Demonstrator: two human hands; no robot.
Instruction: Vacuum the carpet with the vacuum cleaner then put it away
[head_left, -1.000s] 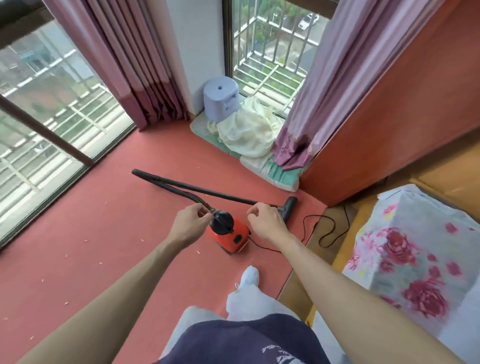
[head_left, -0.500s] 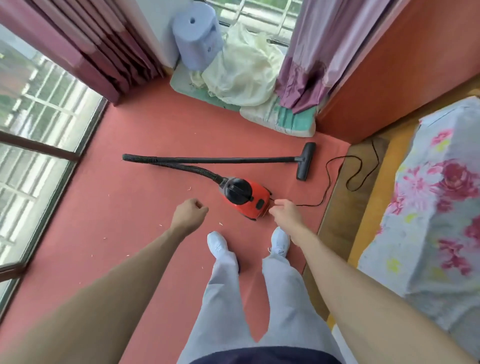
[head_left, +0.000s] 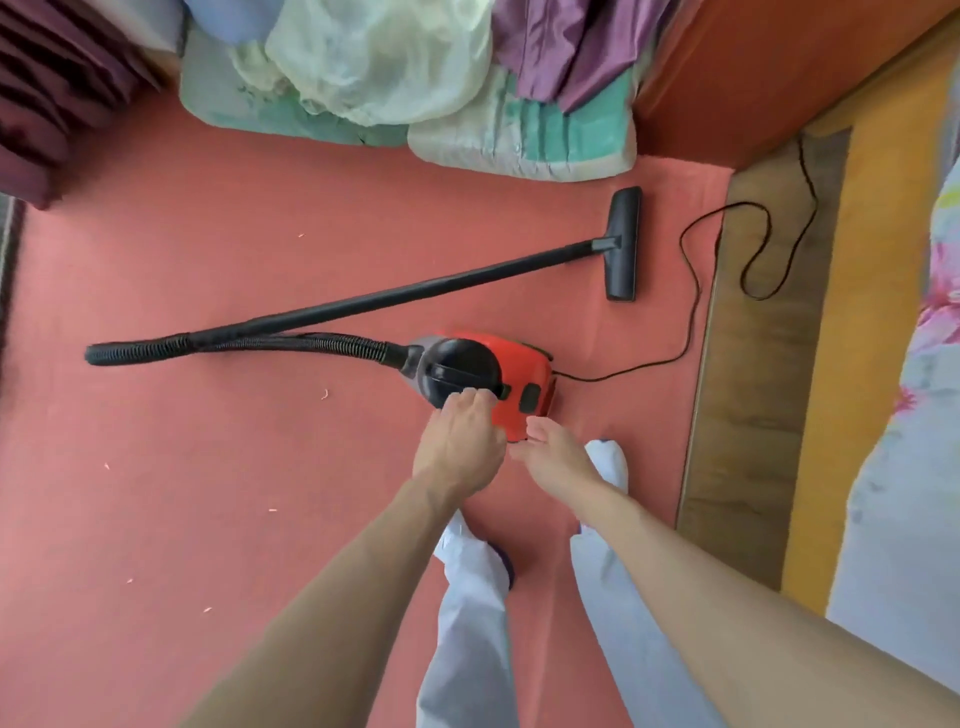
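A small red and black vacuum cleaner (head_left: 511, 376) sits on the red carpet (head_left: 208, 467) just ahead of my feet. Its ribbed hose (head_left: 291, 345) loops left into a black wand (head_left: 415, 291) that lies flat, ending in the floor nozzle (head_left: 622, 244) at the right. My left hand (head_left: 460, 444) rests its fingertips on the black handle on top of the body, fingers curled but not clearly wrapped around it. My right hand (head_left: 558, 457) hovers open at the near edge of the red body, holding nothing. Small scraps dot the carpet.
The black power cord (head_left: 691, 322) runs right from the vacuum onto the wooden floor strip (head_left: 753, 415). Folded bedding (head_left: 519, 140) and a pale cloth bundle (head_left: 384, 62) lie along the far edge. Curtains hang at the far left and centre. A flowered cover (head_left: 914, 415) is at the right.
The view has tilted down and closer. My left hand moved right onto the vacuum's handle. My right hand shifted from the cord side to the near edge of the body.
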